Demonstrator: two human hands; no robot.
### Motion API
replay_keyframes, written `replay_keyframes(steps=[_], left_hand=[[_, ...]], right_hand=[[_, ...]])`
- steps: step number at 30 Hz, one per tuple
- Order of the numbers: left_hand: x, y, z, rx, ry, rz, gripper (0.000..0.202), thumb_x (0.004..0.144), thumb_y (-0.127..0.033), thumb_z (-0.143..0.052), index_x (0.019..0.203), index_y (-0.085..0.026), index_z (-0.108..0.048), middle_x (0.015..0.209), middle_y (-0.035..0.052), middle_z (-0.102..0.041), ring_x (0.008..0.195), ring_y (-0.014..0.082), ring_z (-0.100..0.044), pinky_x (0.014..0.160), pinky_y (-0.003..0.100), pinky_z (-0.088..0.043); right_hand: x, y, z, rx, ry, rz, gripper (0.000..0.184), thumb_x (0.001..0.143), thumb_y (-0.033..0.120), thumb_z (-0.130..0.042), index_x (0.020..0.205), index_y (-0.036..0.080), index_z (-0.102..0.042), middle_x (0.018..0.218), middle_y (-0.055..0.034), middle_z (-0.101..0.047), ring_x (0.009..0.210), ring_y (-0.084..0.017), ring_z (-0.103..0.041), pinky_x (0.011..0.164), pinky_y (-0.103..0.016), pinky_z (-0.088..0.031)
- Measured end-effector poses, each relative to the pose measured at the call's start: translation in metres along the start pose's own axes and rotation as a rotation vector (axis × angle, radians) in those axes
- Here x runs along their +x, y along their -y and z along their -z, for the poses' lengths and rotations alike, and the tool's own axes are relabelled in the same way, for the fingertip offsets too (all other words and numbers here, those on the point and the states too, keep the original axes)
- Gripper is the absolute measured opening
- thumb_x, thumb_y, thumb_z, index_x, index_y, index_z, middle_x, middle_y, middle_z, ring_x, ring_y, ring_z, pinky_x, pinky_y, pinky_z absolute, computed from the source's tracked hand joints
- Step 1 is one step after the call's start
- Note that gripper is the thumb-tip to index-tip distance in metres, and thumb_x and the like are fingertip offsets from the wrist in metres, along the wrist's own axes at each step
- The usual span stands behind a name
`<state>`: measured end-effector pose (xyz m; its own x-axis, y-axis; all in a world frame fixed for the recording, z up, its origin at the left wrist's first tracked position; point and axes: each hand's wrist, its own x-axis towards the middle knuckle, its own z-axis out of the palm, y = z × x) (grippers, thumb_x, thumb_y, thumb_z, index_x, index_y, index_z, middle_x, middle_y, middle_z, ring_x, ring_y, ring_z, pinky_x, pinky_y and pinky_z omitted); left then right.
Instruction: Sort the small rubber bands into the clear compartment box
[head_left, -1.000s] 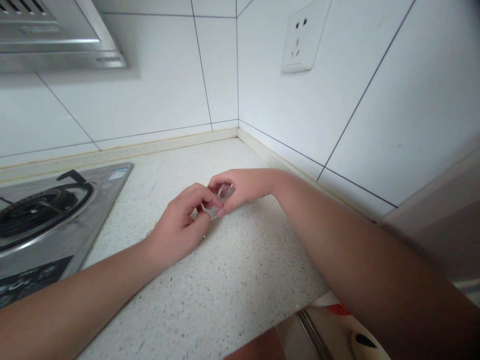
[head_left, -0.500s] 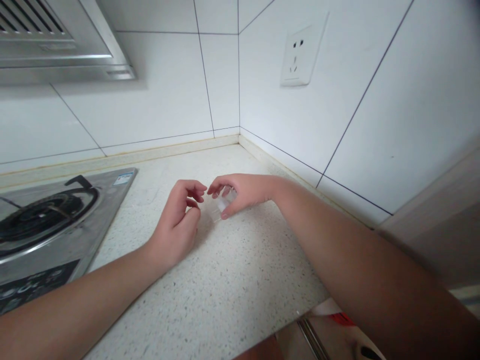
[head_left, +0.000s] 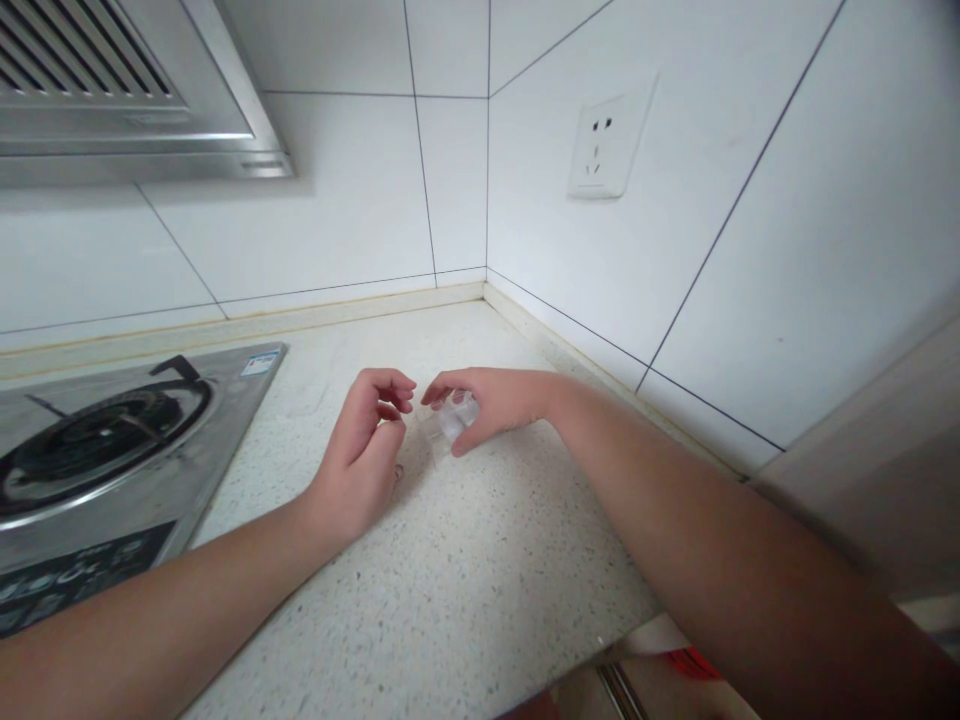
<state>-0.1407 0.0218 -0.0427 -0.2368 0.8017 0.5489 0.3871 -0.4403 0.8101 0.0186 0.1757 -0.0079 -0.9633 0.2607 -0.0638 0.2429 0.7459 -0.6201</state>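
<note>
On the speckled countertop, my right hand curves over a small clear plastic container. Its thumb is on the near side and its fingers on the far side. Whitish contents or a white part show through the plastic; what they are I cannot make out. Just left of it is my left hand, fingers loosely bent and thumb slightly apart, with nothing visible between them. A tiny ring-like object shows by the left palm edge, too small to name.
A gas stove sits in the counter at left, under a metal range hood. White tiled walls meet behind the hands, and a power socket is on the right wall. The counter's front edge runs below right.
The view has tilted up slightly, so everything sits a little lower in the picture. Both hands keep nearly the same pose around the clear container. The tiny ring-like object now shows beside my left hand.
</note>
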Motion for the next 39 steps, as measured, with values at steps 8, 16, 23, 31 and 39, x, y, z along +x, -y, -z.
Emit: replay_keyframes(steps=[8,16,23,31,39], left_hand=[[-0.002,-0.008,0.001,0.102,0.083,-0.125,0.029,0.084,-0.008,-0.046,0.107,-0.026,-0.053,0.1,0.0009,-0.051,0.091,0.0165,-0.049,0.08,0.034,-0.04],[-0.003,-0.012,0.001,0.201,0.135,-0.217,0.03,0.084,-0.005,-0.043,0.106,-0.023,-0.053,0.1,0.0016,-0.051,0.092,0.016,-0.049,0.079,0.032,-0.041],[-0.004,-0.014,0.001,0.23,0.166,-0.255,0.03,0.083,-0.004,-0.044,0.106,-0.022,-0.052,0.1,0.0018,-0.051,0.092,0.0158,-0.049,0.079,0.032,-0.043],[-0.006,-0.014,0.003,0.25,0.165,-0.26,0.032,0.081,-0.003,-0.044,0.106,-0.021,-0.051,0.1,0.0024,-0.05,0.092,0.0161,-0.049,0.079,0.032,-0.043],[-0.005,-0.02,0.013,0.353,0.051,-0.33,0.033,0.082,-0.005,-0.045,0.108,-0.023,-0.052,0.105,0.0043,-0.049,0.095,0.0184,-0.048,0.078,0.033,-0.044]], right_hand=[[0.002,-0.002,-0.005,-0.004,-0.024,0.037,0.077,0.063,0.047,-0.08,0.132,0.026,-0.053,0.132,-0.0039,-0.057,0.114,-0.019,-0.056,0.102,-0.034,-0.046],[0.001,0.002,-0.005,0.007,-0.051,0.018,0.075,0.063,0.05,-0.081,0.129,0.027,-0.055,0.129,-0.0033,-0.058,0.113,-0.018,-0.057,0.1,-0.032,-0.046],[0.001,0.004,-0.006,0.041,-0.054,0.002,0.07,0.064,0.047,-0.081,0.126,0.026,-0.057,0.126,-0.0029,-0.06,0.111,-0.018,-0.057,0.097,-0.031,-0.047],[0.001,-0.001,-0.004,0.073,-0.153,0.036,0.07,0.065,0.05,-0.08,0.127,0.027,-0.057,0.126,-0.0033,-0.059,0.112,-0.017,-0.055,0.101,-0.033,-0.045],[0.0,0.0,-0.005,0.059,-0.176,-0.005,0.072,0.065,0.053,-0.079,0.128,0.028,-0.056,0.129,-0.0037,-0.059,0.112,-0.018,-0.056,0.099,-0.035,-0.045]])
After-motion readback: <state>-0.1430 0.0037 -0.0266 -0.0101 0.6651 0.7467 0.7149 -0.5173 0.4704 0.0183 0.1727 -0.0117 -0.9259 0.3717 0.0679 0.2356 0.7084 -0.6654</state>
